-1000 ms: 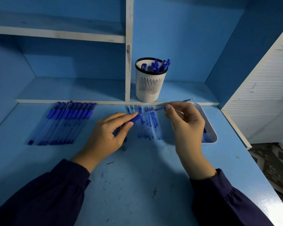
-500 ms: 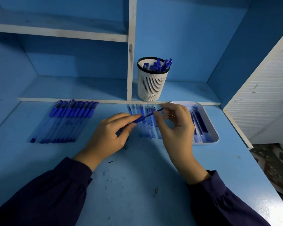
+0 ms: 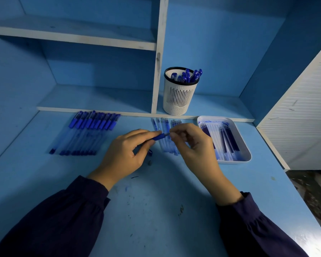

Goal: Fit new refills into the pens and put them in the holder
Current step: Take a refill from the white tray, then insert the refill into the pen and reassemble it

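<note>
My left hand (image 3: 124,154) grips a blue pen barrel (image 3: 158,137) over the middle of the desk. My right hand (image 3: 191,143) pinches the end of the refill (image 3: 167,134) where it sticks out of that barrel, with only a short tip showing. Behind my hands lies a row of loose refills (image 3: 165,127). A row of capped blue pens (image 3: 89,130) lies on the desk at the left. The white slotted pen holder (image 3: 178,97) stands on the low shelf behind, with several blue pens in it.
A white tray (image 3: 246,153) at the right holds several refills. A small dark pen part (image 3: 150,162) lies on the desk under my left hand. A vertical shelf divider (image 3: 158,71) rises beside the holder. The desk edge drops off at the right.
My right hand has slid left toward my left hand, pushing the refill into the barrel. The long stretch of refill seen before is now almost fully inside.
</note>
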Available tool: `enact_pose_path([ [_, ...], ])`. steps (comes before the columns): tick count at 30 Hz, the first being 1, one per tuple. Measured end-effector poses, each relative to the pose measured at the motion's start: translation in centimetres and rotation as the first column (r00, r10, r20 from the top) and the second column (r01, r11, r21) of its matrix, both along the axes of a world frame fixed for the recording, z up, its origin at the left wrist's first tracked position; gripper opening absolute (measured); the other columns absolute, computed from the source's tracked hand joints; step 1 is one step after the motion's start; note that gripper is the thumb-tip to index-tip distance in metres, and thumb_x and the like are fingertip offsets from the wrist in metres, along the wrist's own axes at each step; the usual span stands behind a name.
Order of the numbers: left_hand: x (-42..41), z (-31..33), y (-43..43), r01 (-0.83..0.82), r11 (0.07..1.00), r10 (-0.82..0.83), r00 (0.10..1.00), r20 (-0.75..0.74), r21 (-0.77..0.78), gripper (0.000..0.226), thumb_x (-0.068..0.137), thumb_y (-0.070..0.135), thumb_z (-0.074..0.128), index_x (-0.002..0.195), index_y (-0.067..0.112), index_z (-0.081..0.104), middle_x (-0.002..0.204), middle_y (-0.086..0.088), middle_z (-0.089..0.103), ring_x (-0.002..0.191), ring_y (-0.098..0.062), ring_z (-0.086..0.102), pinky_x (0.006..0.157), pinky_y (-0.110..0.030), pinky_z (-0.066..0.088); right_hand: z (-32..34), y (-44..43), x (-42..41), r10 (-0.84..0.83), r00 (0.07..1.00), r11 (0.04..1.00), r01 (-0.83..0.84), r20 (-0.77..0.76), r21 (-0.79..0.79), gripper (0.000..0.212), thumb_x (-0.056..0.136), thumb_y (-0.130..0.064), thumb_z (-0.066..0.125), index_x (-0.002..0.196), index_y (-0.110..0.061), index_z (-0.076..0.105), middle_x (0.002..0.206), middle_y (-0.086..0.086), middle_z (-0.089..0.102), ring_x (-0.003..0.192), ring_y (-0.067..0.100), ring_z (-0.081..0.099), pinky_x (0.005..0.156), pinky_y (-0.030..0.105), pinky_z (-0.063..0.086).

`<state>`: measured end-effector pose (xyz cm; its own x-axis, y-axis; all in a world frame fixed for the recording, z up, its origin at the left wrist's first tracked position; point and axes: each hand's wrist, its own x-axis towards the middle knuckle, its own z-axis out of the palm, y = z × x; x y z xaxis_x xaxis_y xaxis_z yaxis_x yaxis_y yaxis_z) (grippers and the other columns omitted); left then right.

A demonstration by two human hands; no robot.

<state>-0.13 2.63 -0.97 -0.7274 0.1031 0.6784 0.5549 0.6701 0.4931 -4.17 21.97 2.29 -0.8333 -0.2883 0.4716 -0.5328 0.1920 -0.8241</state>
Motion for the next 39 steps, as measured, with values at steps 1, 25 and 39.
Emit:
enact_pose_path([
  [1, 0.2, 0.0, -0.1, -0.007, 1.0, 0.007, 1.0, 0.002, 0.008, 0.028, 0.097, 0.013, 0.06, 0.123, 0.012, 0.07, 0.102, 0.003, 0.071, 0.086, -0.011, 0.067, 0.073, -0.032, 0.056, 0.2, -0.1, 0.2, 0.019, 0.997, 0.999, -0.016, 0.077, -0.038, 0.009, 0.089, -0.003, 0.064, 0.098, -0.004, 0.066, 0.08, -0.004, 0.063, 0.073, 0.006, 0.059, 0.071, 0.018, 0.047],
  [25, 0.8, -0.7, -1.7, -0.061, 0.997, 0.057, 0.996, 0.067, 0.048, 0.029, 0.101, 0.022, 0.052, 0.126, 0.017, 0.067, 0.109, 0.012, 0.069, 0.09, -0.004, 0.067, 0.071, -0.033, 0.057, 0.0, -0.2, 0.9, 0.032, 0.959, 0.98, 0.026, 0.282, -0.197, 0.011, 0.086, 0.007, 0.064, 0.09, -0.002, 0.068, 0.078, 0.006, 0.068, 0.069, 0.006, 0.06, 0.063, 0.016, 0.046],
  [39, 0.9, -0.6, -1.1, -0.045, 0.998, 0.047, 0.997, 0.061, -0.039, 0.027, 0.101, 0.021, 0.053, 0.123, 0.018, 0.068, 0.104, 0.009, 0.07, 0.086, -0.015, 0.067, 0.067, -0.038, 0.057, -0.5, 0.1, 0.7, 0.122, 0.986, 0.99, -0.113, 0.11, -0.078, 0.015, 0.085, 0.008, 0.064, 0.094, -0.004, 0.07, 0.092, 0.006, 0.072, 0.087, 0.017, 0.069, 0.083, 0.023, 0.051],
])
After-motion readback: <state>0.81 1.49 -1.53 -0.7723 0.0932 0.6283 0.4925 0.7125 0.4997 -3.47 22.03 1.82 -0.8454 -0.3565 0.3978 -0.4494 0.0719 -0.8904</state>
